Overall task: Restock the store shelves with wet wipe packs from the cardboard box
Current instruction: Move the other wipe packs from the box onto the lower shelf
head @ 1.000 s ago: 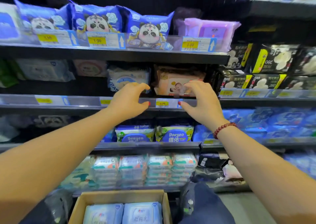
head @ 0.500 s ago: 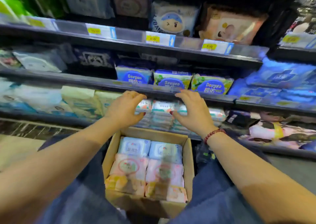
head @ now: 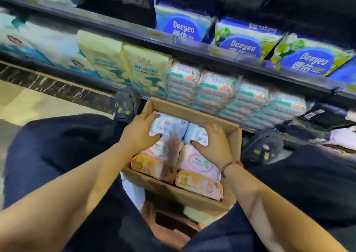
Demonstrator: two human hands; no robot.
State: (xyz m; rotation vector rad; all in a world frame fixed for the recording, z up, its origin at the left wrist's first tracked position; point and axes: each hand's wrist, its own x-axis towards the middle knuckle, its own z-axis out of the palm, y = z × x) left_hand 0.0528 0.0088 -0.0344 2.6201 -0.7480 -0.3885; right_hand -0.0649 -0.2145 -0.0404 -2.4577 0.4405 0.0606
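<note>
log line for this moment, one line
phase: pick | left hand: grips left blue pack | right hand: grips right blue pack | site: cardboard box

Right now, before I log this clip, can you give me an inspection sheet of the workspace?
Surface: pale floor, with a dark strip along the shelf foot.
Job's things: open cardboard box between the person's legs; blue packs at its far end, pink packs in the middle, orange packs nearest.
Clutter: nothing seen.
Grips: left hand holds the left blue pack, fingers over the far edge, thumb on the near edge; right hand holds the right blue pack likewise.
Cables: nothing seen.
Surroundings: bottom shelf with stacked small packs and yellow packs; Deeyeo packs on the shelf above; dark shoes either side of the box; bead bracelet on the right wrist.
</note>
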